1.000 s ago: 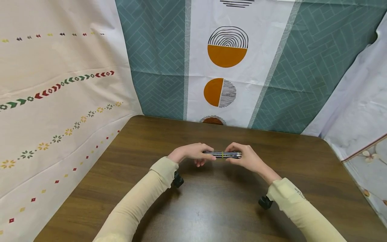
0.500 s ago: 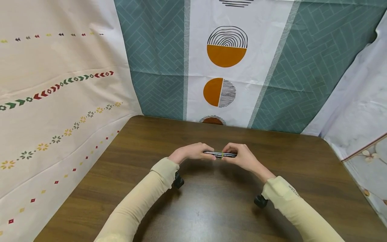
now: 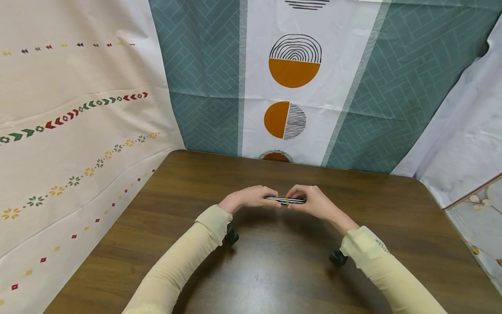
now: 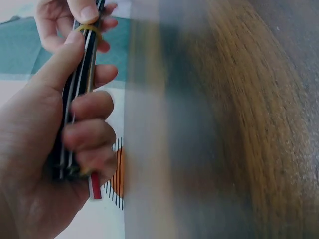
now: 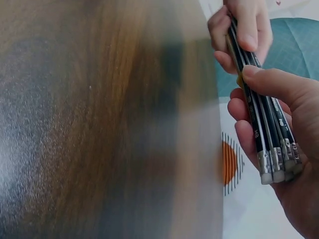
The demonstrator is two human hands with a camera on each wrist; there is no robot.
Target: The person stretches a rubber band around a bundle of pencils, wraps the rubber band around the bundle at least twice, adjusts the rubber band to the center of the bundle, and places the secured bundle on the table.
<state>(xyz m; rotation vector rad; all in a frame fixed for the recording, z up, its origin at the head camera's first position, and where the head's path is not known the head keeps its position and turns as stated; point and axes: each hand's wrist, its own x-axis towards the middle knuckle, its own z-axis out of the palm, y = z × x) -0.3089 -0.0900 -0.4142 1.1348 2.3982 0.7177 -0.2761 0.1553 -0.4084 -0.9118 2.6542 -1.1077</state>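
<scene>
A bundle of black pencils with silvery stripes [image 5: 256, 117] is held level above the table, between both hands. My left hand [image 3: 252, 196] grips one end, its fingers curled round the shafts in the left wrist view. Out of the bottom of that grip pokes a short red-and-white tip [image 4: 94, 186]. My right hand [image 3: 318, 203] holds the half with white erasers [image 5: 266, 178] in metal ferrules. A yellow rubber band [image 4: 92, 32] circles the bundle near its middle, and the right thumb and fingertips pinch right at it. Both thumbs lie close together along the pencils.
Below the hands spreads a brown wooden table [image 3: 251, 261]. Patterned cloth hangs behind it, with a teal and white curtain [image 3: 208, 87] at the back and a cream cloth [image 3: 78, 165] on the left. Black wrist cameras sit under both cuffs.
My right hand has slid left along the pencils, from near the eraser end up to the rubber band. The left hand stays in place, still gripping its end.
</scene>
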